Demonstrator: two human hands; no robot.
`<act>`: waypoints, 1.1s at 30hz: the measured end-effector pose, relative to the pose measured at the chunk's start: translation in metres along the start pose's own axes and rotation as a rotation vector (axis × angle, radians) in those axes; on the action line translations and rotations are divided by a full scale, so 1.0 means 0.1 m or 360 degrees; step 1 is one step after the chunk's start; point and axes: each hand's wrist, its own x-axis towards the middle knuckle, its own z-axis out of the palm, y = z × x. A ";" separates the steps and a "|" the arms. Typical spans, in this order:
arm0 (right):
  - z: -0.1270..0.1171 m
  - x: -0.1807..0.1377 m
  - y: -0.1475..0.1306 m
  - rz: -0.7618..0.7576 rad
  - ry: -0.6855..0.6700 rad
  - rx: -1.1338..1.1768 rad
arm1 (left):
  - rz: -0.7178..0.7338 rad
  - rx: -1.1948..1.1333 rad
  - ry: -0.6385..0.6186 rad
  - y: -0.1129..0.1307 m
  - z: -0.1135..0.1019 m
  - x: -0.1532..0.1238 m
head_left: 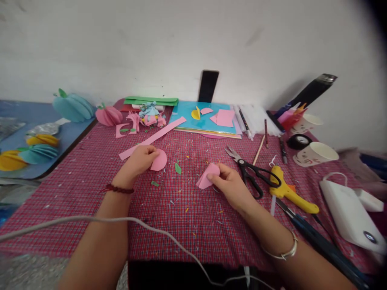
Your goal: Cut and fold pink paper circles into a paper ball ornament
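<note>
My left hand (139, 160) rests on the red checked tablecloth (181, 209) and pinches a pink paper half-circle (160, 160) at its left edge. My right hand (230, 184) holds a folded pink paper piece (207, 177) just above the cloth, thumb and fingers closed on its right side. The two hands are about a hand's width apart. A long pink paper strip (152, 138) lies just behind my left hand.
Black-handled scissors (250, 171) and a yellow glue gun (290, 193) lie right of my right hand. A stack of coloured paper (205, 117), a dark phone (208, 85), paper cups (316, 154), a tape roll (298, 141) and a white box (350, 213) stand around. Folded paper shapes (74, 106) sit at the left.
</note>
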 end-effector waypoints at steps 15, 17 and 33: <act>0.01 0.01 -0.07 -0.0055 0.0069 0.0012 | 0.0368 -0.0672 -0.0380 0.92 0.72 -0.68; 0.01 0.01 -0.09 -0.0080 0.0087 -0.0003 | 0.0388 -0.0561 -0.0356 0.89 0.75 -0.68; -0.03 -0.01 -0.11 -0.0301 0.0064 -0.0121 | 0.0683 -0.0226 -0.0044 0.83 0.81 -0.72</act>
